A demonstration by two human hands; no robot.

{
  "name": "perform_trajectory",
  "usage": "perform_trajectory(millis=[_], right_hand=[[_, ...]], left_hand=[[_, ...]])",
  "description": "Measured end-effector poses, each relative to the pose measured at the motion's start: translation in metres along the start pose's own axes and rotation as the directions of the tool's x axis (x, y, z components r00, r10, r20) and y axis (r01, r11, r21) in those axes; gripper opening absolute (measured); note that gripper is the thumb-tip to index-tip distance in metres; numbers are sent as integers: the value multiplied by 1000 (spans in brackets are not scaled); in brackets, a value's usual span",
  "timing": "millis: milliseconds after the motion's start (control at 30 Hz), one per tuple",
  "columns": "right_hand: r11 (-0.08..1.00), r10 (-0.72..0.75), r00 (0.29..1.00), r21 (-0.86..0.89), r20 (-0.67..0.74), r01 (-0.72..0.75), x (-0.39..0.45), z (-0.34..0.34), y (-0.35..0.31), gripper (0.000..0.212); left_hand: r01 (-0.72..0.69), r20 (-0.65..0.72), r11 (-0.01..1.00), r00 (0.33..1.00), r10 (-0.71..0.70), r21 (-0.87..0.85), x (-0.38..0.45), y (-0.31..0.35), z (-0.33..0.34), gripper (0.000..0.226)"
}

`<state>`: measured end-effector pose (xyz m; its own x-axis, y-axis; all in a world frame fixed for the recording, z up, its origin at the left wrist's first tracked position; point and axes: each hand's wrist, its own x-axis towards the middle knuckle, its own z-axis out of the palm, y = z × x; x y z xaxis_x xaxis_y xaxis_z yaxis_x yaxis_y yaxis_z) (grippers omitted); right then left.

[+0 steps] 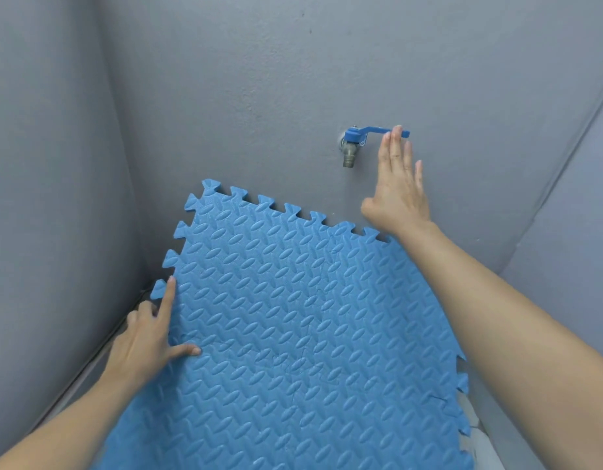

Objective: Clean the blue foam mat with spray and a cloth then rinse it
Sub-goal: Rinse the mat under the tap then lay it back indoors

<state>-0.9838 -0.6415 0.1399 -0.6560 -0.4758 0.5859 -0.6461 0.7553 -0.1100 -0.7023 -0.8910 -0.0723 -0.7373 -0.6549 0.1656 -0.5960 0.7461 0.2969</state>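
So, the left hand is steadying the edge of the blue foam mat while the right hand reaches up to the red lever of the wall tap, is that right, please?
Not quite: the lever is blue, not red, as the head view shows. The rest holds: the left hand steadies the edge of the blue foam mat while the right hand reaches up to the wall tap.

Mat [293,317] fills corner between walls; tap [352,147] juts above; open wall right, floor gap perhaps narrow.
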Motion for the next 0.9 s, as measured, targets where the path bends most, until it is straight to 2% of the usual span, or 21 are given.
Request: perform_trajectory(millis=[67,133,233,300,400,467,533,633,700,833,900], right_hand=[[995,-5,1000,96,-3,5,-5,-3,6,101],[981,45,996,191,-74,-30,-27,6,22,97],[937,289,953,231,-95,-261,-99,50,60,86],[865,491,871,113,13,-489,-159,82,91,86],[694,698,683,34,216,-720,-227,105,121,100],[618,707,612,111,355,-778,-246,110,127,106],[568,690,579,171,434,-805,-246,111,127,109],[533,720,573,217,391,-818,-238,106,124,115],[542,730,597,251,333,-802,-234,96,126,114],[627,704,690,310,170,-715,-213,67,132,104],[713,643,765,335,37,-616,-205,57,134,100]], left_hand=[[3,6,1000,1000,-3,20,-2,1,-1,136],[5,-1,999,1000,-5,32,-3,4,-2,136],[-3,2,1000,1000,3,23,-1,5,-1,134],[-29,3,1000,1000,29,11,-1,3,2,131],[-76,-26,995,997,77,59,1,0,7,121],[-122,-61,980,989,133,159,1,-3,11,109],[-181,-82,959,976,203,219,0,-8,15,97],[-219,-80,944,966,245,248,-1,-13,16,96],[-221,-67,943,967,244,248,-2,-12,14,103],[-225,-89,952,965,247,209,-9,0,15,106],[-198,-115,963,968,221,185,-7,7,13,104]])
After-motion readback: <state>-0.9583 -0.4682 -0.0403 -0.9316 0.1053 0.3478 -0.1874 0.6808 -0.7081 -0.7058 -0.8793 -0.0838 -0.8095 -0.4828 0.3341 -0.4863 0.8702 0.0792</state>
